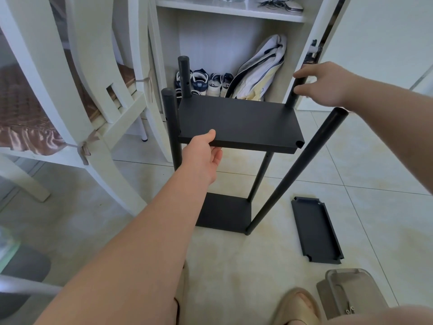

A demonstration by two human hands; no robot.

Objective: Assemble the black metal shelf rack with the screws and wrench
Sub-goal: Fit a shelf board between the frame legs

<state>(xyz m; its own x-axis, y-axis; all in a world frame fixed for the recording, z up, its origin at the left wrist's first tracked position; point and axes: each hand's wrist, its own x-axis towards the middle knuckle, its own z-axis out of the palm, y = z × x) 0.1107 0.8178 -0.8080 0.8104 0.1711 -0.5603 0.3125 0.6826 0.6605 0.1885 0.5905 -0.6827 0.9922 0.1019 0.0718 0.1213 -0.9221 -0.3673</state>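
Shelf [236,120], mid-rack, is pinched at its front edge by the left hand [203,156]; a rear post [291,99] is gripped, seemingly, by the right hand [328,84]. Stiff, light steel is judged: edges are favoured.

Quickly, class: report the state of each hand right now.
Left hand: holds the front edge of the shelf.
Right hand: grips the rear right pole.

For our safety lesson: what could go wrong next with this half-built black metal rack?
The front right black round pole leans clear of the corner notch in the flat black metal shelf panel; that corner may drop if the left hand lets go. The spare black panel lying on the floor is a trip hazard.
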